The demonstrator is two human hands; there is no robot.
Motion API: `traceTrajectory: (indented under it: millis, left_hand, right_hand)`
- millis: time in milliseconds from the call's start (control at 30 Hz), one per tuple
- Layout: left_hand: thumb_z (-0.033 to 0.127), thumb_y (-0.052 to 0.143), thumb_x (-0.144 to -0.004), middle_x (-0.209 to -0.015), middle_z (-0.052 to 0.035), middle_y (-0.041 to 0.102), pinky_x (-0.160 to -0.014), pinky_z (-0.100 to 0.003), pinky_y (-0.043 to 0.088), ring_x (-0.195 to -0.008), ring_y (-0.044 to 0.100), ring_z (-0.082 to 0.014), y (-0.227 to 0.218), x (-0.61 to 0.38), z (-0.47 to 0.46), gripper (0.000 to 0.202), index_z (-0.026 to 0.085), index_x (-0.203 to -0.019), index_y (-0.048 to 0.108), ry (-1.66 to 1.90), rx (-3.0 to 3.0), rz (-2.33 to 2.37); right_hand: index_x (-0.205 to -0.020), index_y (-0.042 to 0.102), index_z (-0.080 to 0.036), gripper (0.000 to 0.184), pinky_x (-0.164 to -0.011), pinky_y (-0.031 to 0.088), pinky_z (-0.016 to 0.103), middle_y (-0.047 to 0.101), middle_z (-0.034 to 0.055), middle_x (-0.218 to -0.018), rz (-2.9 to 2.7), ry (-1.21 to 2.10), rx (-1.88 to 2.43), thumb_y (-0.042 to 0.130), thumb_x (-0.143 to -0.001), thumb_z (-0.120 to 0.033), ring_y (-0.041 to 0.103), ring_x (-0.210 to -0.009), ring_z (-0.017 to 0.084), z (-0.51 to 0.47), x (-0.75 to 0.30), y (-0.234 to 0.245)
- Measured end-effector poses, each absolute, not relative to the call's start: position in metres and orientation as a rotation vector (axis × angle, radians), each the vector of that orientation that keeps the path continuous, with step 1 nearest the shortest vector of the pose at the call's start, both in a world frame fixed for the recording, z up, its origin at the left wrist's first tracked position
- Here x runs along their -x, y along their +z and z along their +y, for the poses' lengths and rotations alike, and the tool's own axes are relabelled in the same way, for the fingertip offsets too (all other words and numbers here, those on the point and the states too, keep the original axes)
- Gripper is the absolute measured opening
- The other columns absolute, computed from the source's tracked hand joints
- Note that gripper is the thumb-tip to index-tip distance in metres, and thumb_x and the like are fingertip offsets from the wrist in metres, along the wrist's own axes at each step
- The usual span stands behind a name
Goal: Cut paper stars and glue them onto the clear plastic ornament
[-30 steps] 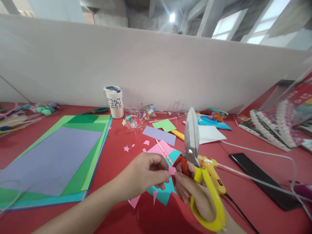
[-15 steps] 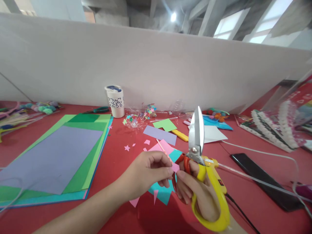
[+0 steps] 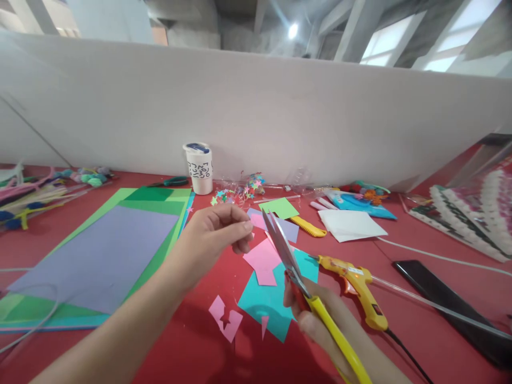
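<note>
My left hand [image 3: 214, 234] hovers over the red table [image 3: 192, 282] with thumb and fingers pinched together. A sliver of pink paper shows at the fingertips. My right hand [image 3: 320, 320] grips the yellow-handled scissors [image 3: 282, 248]; their blades are closed and point up and to the left, the tips close to my left fingertips. Below the hands lie a pink sheet [image 3: 264, 258], a teal sheet [image 3: 272, 298] and a pink scrap with a star cut out [image 3: 226, 317].
A yellow glue gun [image 3: 356, 282] with its cord lies right of the scissors, a black phone [image 3: 452, 304] beyond it. A stack of large coloured sheets [image 3: 104, 250] covers the left. A white cup [image 3: 200, 168], star confetti [image 3: 236, 194], a yellow knife [image 3: 308, 226] and white paper [image 3: 352, 224] sit toward the wall.
My hands have parted. The left hand rose and moved left with its pinch. The right hand dropped, and the scissors tipped from upright to slanting left. The view shifted slightly.
</note>
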State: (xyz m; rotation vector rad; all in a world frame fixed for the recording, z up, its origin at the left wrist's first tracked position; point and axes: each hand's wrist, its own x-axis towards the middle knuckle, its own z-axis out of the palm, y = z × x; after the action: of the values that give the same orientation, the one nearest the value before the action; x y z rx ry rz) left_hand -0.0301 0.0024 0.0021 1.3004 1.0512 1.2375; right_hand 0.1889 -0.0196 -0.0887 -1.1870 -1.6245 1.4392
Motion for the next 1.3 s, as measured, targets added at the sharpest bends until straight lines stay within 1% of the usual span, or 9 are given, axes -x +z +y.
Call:
traceTrajectory:
  millis: [100,167,267,367,533,733,1000,1167,1300]
  left_hand:
    - [0.017,0.062,-0.078,-0.061,0.0050,0.061,-0.056,-0.020,0.045,-0.054,0.057,-0.0074,0.002,0.030,0.002,0.012,0.018,-0.067,0.060,1.230,-1.314,1.049]
    - [0.017,0.062,-0.078,-0.061,0.0051,0.060,-0.057,-0.020,0.046,-0.054,0.057,-0.0073,0.002,0.029,0.000,0.011,0.018,-0.067,0.061,1.216,-1.327,1.062]
    - [0.016,0.061,-0.078,-0.059,0.0055,0.060,-0.057,-0.020,0.046,-0.054,0.057,-0.0073,0.003,0.027,-0.001,0.011,0.018,-0.067,0.062,1.200,-1.337,1.077]
    - [0.016,0.061,-0.077,-0.057,0.0056,0.060,-0.056,-0.020,0.046,-0.052,0.056,-0.0074,0.004,0.025,-0.002,0.012,0.018,-0.065,0.061,1.199,-1.335,1.090]
    - [0.018,0.062,-0.077,-0.058,0.0051,0.060,-0.056,-0.020,0.047,-0.052,0.056,-0.0081,0.005,0.024,-0.003,0.011,0.019,-0.066,0.062,1.200,-1.327,1.113]
    - [0.016,0.062,-0.077,-0.057,0.0052,0.060,-0.055,-0.019,0.047,-0.052,0.056,-0.0069,0.005,0.024,-0.003,0.013,0.018,-0.064,0.061,1.193,-1.324,1.123]
    - [0.015,0.062,-0.078,-0.056,0.0061,0.060,-0.054,-0.016,0.046,-0.051,0.056,-0.0053,0.006,0.022,-0.003,0.014,0.018,-0.065,0.061,1.197,-1.301,1.108]
    - [0.014,0.062,-0.078,-0.055,0.0060,0.060,-0.054,-0.015,0.046,-0.051,0.056,-0.0051,0.005,0.022,-0.003,0.014,0.017,-0.064,0.061,1.199,-1.295,1.095]
    - [0.016,0.061,-0.079,-0.055,0.0056,0.061,-0.055,-0.016,0.047,-0.052,0.057,-0.0054,0.003,0.023,-0.002,0.013,0.018,-0.066,0.061,1.200,-1.284,1.084]
  right_hand:
    - [-0.067,0.057,-0.023,0.021,-0.044,0.037,0.026,0.041,-0.0058,-0.045,-1.631,1.466,1.166,0.068,-0.069,-0.041,0.045,-0.044,0.014,-0.018,-0.188,-0.102]
    - [-0.064,0.057,-0.022,0.026,-0.044,0.037,0.025,0.040,-0.0056,-0.043,-1.621,1.463,1.176,0.064,-0.073,-0.046,0.045,-0.043,0.014,-0.018,-0.187,-0.104]
    - [-0.061,0.054,-0.022,0.033,-0.039,0.030,0.023,0.038,-0.0059,-0.043,-1.646,1.429,1.185,0.059,-0.077,-0.050,0.038,-0.039,0.011,-0.021,-0.186,-0.095]
    - [-0.067,0.051,-0.022,0.034,-0.038,0.023,0.022,0.038,-0.0063,-0.049,-1.742,1.353,1.132,0.057,-0.076,-0.054,0.032,-0.041,0.009,-0.026,-0.184,-0.076]
    - [-0.066,0.047,-0.022,0.033,-0.040,0.019,0.023,0.036,-0.0066,-0.050,-1.805,1.311,1.203,0.056,-0.079,-0.051,0.031,-0.042,0.009,-0.034,-0.181,-0.057]
    - [-0.069,0.049,-0.022,0.040,-0.042,0.017,0.025,0.034,-0.0070,-0.049,-1.820,1.230,1.187,0.050,-0.083,-0.059,0.028,-0.043,0.010,-0.038,-0.180,-0.057]
    - [-0.069,0.053,-0.022,0.032,-0.037,0.020,0.024,0.039,-0.0059,-0.048,-1.771,1.250,1.216,0.054,-0.084,-0.051,0.030,-0.040,0.009,-0.040,-0.180,-0.057]
    - [-0.070,0.057,-0.022,0.033,-0.038,0.028,0.023,0.048,-0.0027,-0.055,-1.811,1.174,1.152,0.053,-0.084,-0.051,0.037,-0.042,0.011,-0.037,-0.182,-0.059]
    - [-0.074,0.057,-0.021,0.036,-0.040,0.034,0.023,0.051,-0.0010,-0.058,-1.836,1.180,1.180,0.049,-0.085,-0.054,0.040,-0.043,0.011,-0.038,-0.182,-0.060]
